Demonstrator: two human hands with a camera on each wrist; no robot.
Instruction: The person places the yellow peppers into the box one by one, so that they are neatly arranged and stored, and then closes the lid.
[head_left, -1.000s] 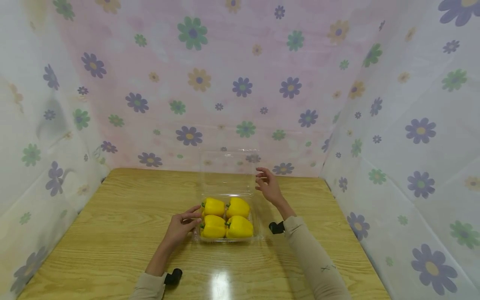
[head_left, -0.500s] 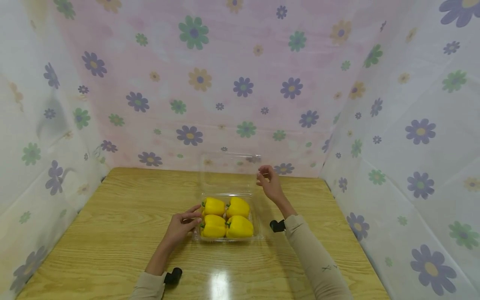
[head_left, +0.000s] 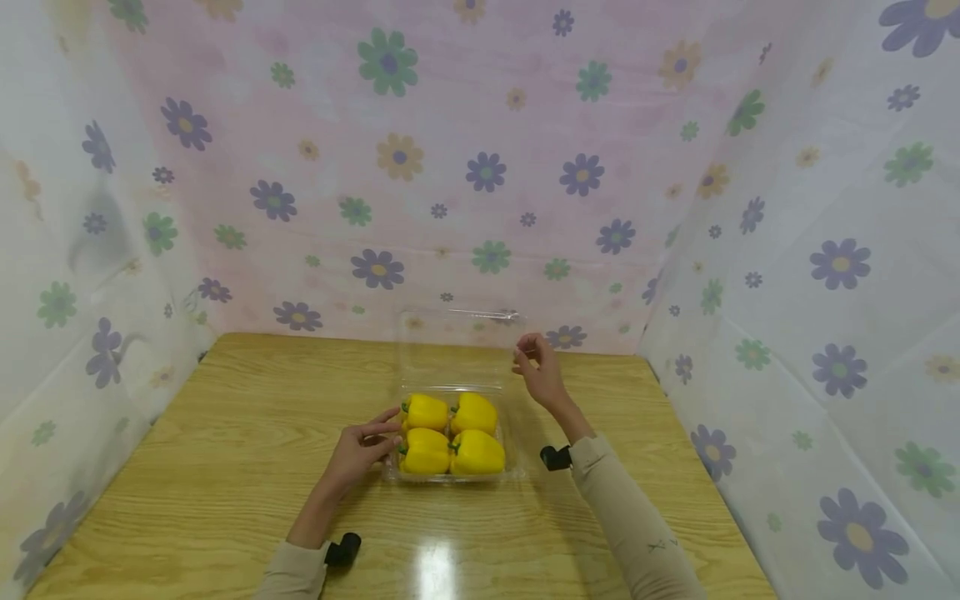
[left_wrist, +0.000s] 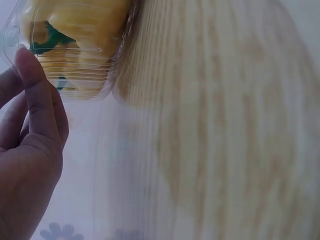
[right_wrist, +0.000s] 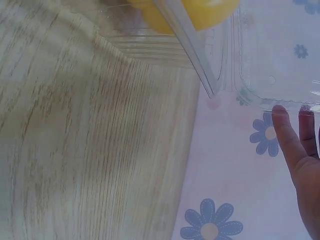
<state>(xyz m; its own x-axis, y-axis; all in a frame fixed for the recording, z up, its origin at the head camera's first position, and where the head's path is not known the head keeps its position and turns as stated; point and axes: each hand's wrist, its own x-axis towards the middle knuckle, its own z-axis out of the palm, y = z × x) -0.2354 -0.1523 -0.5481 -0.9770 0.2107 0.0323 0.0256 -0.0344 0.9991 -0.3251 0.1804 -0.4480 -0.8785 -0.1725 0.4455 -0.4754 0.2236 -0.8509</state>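
A clear plastic clamshell container (head_left: 513,473) stands on the table, its transparent lid (head_left: 450,346) raised at the back. Several yellow bell peppers (head_left: 478,452) with green stems sit inside in two rows. At the container's left side, my left hand (head_left: 360,457) holds the rim; the left wrist view shows the thumb (left_wrist: 31,67) against the clear edge, other fingers behind it. My right hand (head_left: 542,371) pinches the lid's right edge with bent fingers. In the right wrist view, the thumb (right_wrist: 287,130) meets the lid's edge; the other fingers are partly out of frame.
The wood-grain table (head_left: 247,433) extends around the container. Flower-print sheets (head_left: 480,125) rise behind it and along both sides. A black wrist mount (head_left: 557,457) sits at the right cuff, another (head_left: 343,550) at the left.
The lid's top edge has come slightly lower, tilting forward. My right hand's fingers have drawn together at the lid's edge. The left hand stays at the container's left side.
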